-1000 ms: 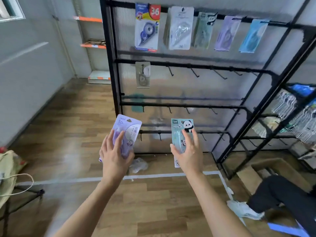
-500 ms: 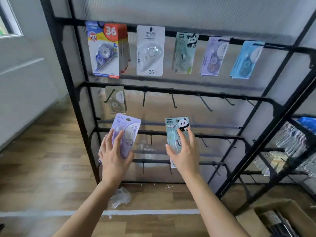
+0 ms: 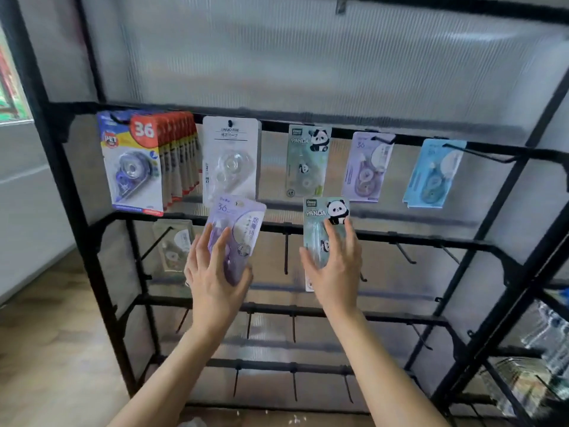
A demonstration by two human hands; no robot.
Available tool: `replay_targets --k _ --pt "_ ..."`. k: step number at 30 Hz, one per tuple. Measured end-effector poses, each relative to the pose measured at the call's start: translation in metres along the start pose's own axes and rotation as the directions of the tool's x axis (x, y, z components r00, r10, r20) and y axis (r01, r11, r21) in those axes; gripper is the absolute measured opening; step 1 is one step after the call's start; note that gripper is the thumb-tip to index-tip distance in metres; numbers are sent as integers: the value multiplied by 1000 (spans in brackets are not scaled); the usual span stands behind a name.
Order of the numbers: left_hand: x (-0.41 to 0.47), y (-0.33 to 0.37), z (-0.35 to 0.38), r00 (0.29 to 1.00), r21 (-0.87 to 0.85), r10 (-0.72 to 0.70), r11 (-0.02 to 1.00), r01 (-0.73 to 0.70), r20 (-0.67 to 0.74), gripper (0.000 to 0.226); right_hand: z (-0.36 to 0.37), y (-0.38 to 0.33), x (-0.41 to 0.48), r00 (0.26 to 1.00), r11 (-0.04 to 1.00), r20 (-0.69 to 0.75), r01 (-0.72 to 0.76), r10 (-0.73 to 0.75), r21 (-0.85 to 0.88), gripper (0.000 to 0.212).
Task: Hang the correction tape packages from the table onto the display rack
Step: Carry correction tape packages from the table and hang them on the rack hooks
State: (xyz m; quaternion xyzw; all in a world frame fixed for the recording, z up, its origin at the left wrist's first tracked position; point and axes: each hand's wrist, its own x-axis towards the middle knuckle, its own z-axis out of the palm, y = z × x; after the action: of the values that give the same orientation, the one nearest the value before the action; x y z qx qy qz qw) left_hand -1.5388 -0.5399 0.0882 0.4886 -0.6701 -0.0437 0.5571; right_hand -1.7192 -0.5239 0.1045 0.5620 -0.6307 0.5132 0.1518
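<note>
As both arms reach up toward the display rack (image 3: 86, 241), each hand has 1 correction tape pack in it. The left hand (image 3: 215, 272) grips the purple package (image 3: 243, 223), fingers spread up its printed face and thumb hooked round its lower right edge. The card leans a little to the right. The right hand (image 3: 335, 266) holds the panda package (image 3: 320, 217) upright, fingers laid up its face, thumb on its left edge. Both packs are in the air in front of the 2nd rail (image 3: 415, 241), near the rack's middle, on no peg that I can see.

Up on the top rail, 5 sorts are hung: the red-and-blue stack (image 3: 132, 161) at the left end, a white pack (image 3: 231, 158), a hung panda pack (image 3: 308, 161) just above the right hand, a hung purple pack (image 3: 368, 166) next along, and a blue pack (image 3: 434, 174) toward the right end. The 2nd rail carries 1 clear pack (image 3: 172, 245) at its left end and bare pegs (image 3: 286, 254) along the rest.

So I'd call this the approach, not the hanging. Next, I reckon, it's 1 pack at a time: bring the card's top to a peg tip, line up the hang hole, which I can't make out from here, and slide it back. The panda looks easiest, with its twin overhead. The purple must cross right past the other hand, or take a bare peg.
</note>
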Motion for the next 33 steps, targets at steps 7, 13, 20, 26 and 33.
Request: replay_targets --k 7,13,20,26,33 --pt "51 15 10 994 -43 80 996 -83 -67 68 6 -23 85 990 993 -88 114 -112 13 60" --pt "71 9 13 989 -13 111 994 -113 -103 67 17 -39 113 993 996 -93 65 -71 -66 60" --pt "76 4 15 986 -2 127 992 -128 -109 67 25 -35 111 998 994 -45 49 -53 -98 62" --pt "74 3 18 987 0 119 993 -120 -105 67 38 -30 116 999 995 -12 28 -29 -100 61" --pt "72 0 17 985 -17 116 993 -120 -126 63 64 -21 146 981 967 188 1 49 -254 73"
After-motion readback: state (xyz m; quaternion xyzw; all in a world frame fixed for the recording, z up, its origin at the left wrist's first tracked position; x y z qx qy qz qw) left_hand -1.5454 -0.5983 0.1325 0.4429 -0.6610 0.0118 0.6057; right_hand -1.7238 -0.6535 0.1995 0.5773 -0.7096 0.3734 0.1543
